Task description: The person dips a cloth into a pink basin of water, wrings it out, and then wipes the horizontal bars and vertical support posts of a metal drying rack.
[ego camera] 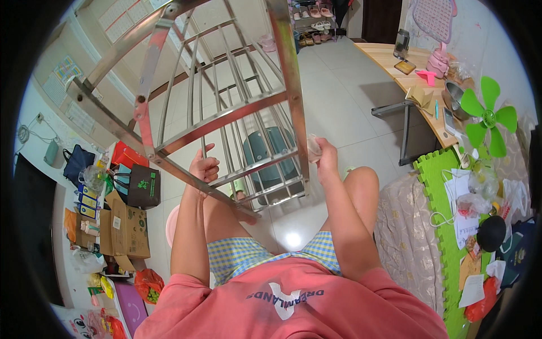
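A stainless-steel rack (224, 123) of flat rails and thin rods stands tilted before me, close to the camera. Its side rail crosses in front of my left wrist. My left hand (205, 168) has its fingers curled at the rods, gripping the rack from the inside; the exact contact is partly hidden. To the right of the rack's upright post (296, 114), my right hand (327, 157) holds a crumpled pale cloth (313, 148) near the metal. Through the rods a grey-green basin (256, 146) shows on the floor.
A wooden folding table (381, 59) stands at the right, with a green-bladed fan (489, 118) near it. Below lies a cushioned seat (406, 229) beside a cluttered green foam mat (436, 190). Cardboard boxes (131, 229) and bags line the left wall. A shoe rack (315, 25) stands at the back.
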`<action>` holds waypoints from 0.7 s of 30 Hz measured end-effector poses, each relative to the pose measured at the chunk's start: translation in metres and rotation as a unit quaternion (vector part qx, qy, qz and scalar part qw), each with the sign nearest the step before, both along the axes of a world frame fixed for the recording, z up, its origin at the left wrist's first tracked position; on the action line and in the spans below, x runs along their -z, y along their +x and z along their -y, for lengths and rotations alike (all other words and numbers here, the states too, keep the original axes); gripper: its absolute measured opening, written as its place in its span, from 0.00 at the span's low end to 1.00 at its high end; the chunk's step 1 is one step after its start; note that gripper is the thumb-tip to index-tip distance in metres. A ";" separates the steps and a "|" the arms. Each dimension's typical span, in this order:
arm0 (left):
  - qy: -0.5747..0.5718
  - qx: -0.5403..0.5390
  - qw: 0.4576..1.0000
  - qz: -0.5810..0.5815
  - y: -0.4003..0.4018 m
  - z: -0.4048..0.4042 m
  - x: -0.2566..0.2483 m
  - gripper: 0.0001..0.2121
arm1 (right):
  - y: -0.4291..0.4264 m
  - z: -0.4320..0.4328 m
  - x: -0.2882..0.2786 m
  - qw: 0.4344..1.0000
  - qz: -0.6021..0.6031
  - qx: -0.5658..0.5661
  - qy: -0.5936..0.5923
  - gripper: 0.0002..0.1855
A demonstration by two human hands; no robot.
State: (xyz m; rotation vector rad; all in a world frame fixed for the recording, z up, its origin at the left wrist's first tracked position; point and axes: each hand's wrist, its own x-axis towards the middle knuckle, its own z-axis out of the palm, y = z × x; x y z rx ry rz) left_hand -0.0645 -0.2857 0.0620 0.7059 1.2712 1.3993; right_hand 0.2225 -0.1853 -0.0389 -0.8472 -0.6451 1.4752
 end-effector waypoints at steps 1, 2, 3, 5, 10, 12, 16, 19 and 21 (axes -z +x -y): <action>0.001 0.003 1.000 0.004 -0.004 -0.003 0.001 0.25 | -0.004 -0.004 0.004 1.000 0.004 0.003 0.001 0.12; 0.003 0.035 0.999 -0.013 -0.006 -0.007 0.002 0.26 | -0.007 -0.011 0.011 0.999 0.038 -0.023 -0.013 0.12; 0.006 0.070 0.997 -0.028 -0.005 -0.012 0.003 0.27 | -0.008 -0.017 0.015 0.996 0.074 -0.047 -0.028 0.12; -0.027 0.053 0.995 -0.081 -0.024 -0.021 -0.008 0.27 | -0.028 0.007 -0.020 0.992 -0.004 -0.105 -0.074 0.13; -0.045 0.176 0.982 -0.052 -0.093 -0.066 -0.018 0.24 | -0.056 0.037 -0.054 0.983 0.005 -0.181 0.016 0.11; -0.043 0.196 0.978 -0.050 -0.102 -0.071 -0.018 0.23 | -0.070 0.049 -0.062 0.983 -0.016 -0.185 0.003 0.14; 0.008 -0.037 0.997 -0.068 -0.141 -0.059 -0.002 0.14 | -0.104 0.065 -0.064 0.969 -0.078 -0.235 -0.010 0.20; 0.176 -0.459 0.859 -0.142 -0.150 -0.011 0.032 0.05 | -0.117 0.061 -0.037 0.976 -0.038 -0.213 -0.010 0.18; 0.266 -0.375 0.837 -0.298 -0.116 0.050 0.055 0.03 | -0.130 0.070 -0.040 0.977 -0.109 -0.184 0.015 0.15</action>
